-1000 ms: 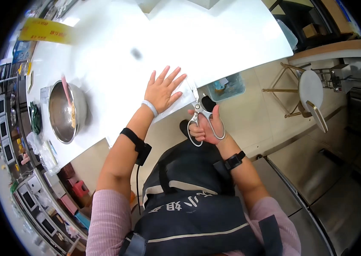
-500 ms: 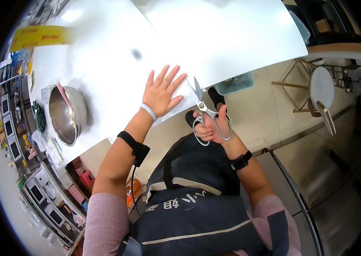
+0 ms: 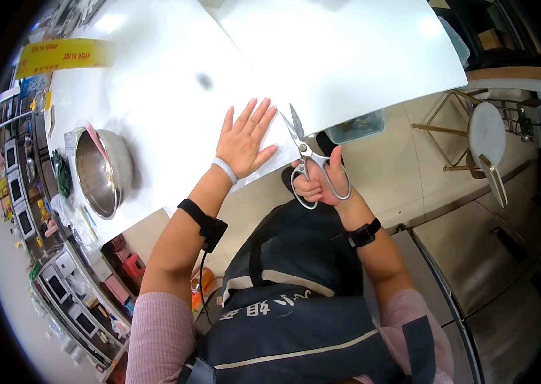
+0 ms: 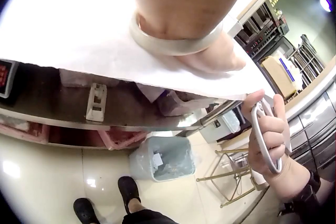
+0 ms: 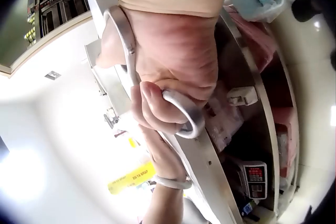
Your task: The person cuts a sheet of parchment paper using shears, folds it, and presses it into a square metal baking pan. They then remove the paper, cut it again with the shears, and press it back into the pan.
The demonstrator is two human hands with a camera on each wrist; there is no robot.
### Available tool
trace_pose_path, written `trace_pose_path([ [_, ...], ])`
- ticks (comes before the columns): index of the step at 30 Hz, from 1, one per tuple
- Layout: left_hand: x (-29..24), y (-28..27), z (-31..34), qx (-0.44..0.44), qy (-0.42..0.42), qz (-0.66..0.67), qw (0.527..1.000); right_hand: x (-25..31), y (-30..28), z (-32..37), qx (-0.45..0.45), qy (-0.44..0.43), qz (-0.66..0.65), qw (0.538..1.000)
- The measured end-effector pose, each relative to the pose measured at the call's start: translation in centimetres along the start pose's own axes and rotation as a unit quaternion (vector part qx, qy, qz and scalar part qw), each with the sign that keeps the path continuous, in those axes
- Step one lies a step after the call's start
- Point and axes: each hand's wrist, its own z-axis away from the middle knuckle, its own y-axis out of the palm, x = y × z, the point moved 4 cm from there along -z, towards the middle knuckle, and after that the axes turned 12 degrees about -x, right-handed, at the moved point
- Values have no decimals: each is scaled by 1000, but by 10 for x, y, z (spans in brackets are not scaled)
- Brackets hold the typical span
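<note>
My left hand [image 3: 243, 137] lies flat, fingers spread, on a white sheet [image 4: 121, 66] along the front edge of the white table. A pale bangle [image 4: 176, 45] circles that wrist. Just right of it, my right hand [image 3: 318, 182] holds metal scissors [image 3: 303, 148], fingers curled through one handle loop and the thumb at the other. The blades are parted and point away from my body, their tips overlapping the sheet's right edge in the head view. In the right wrist view the grey handles [image 5: 190, 113] show, while the blades are hidden behind the hand.
A steel bowl [image 3: 123, 169] with a pink-handled utensil [image 3: 96, 141] stands on the table's left. Behind it is a yellow wrap box [image 3: 62, 56]. A lined bin [image 4: 167, 158] sits on the floor under the table edge, and a stool [image 3: 486, 134] stands at right.
The scissor blades have spread from nearly together to wide apart, and my right hand has shifted slightly right. My left hand stays flat in place. The head view has turned a little.
</note>
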Motion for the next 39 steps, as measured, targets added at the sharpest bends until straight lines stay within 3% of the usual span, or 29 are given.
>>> trace_pose_path([
  [6, 2, -10, -10, -13, -13, 30, 999, 1, 4, -5, 36, -8, 34, 999],
  [9, 16, -17, -38, -80, 24, -19, 996, 1, 5, -2, -2, -47, 87, 995],
  [13, 29, -1, -42, -66, 19, -38, 997, 1, -10, -1, -85, -70, 136, 985],
  [16, 17, 1, -34, -53, 20, -32, 998, -4, -11, 8, -54, -68, 151, 985],
  [20, -7, 1, -15, 10, 42, -28, 999, -29, -13, 29, -52, -56, 133, 988],
  [28, -2, 2, -12, 7, 60, 14, 998, -37, -5, 13, -37, -34, 84, 995],
  [30, -1, 2, -12, 4, 60, 15, 998, -29, 0, 6, -43, -32, 90, 995],
  [32, -1, 3, -11, 2, 60, 19, 998, -18, 5, 3, -108, -64, 110, 986],
  [34, 0, 3, -11, 7, 55, 23, 998, -19, -3, 2, -92, -47, 100, 990],
  [36, 0, 3, -11, 11, 59, 25, 998, -24, -8, 2, -54, -21, 59, 997],
  [38, -1, 2, -11, 14, 64, 29, 997, -24, -11, 6, -54, -40, -76, 995],
  [39, 0, 2, -11, 12, 64, 27, 997, -16, -6, 8, -49, -52, -68, 995],
])
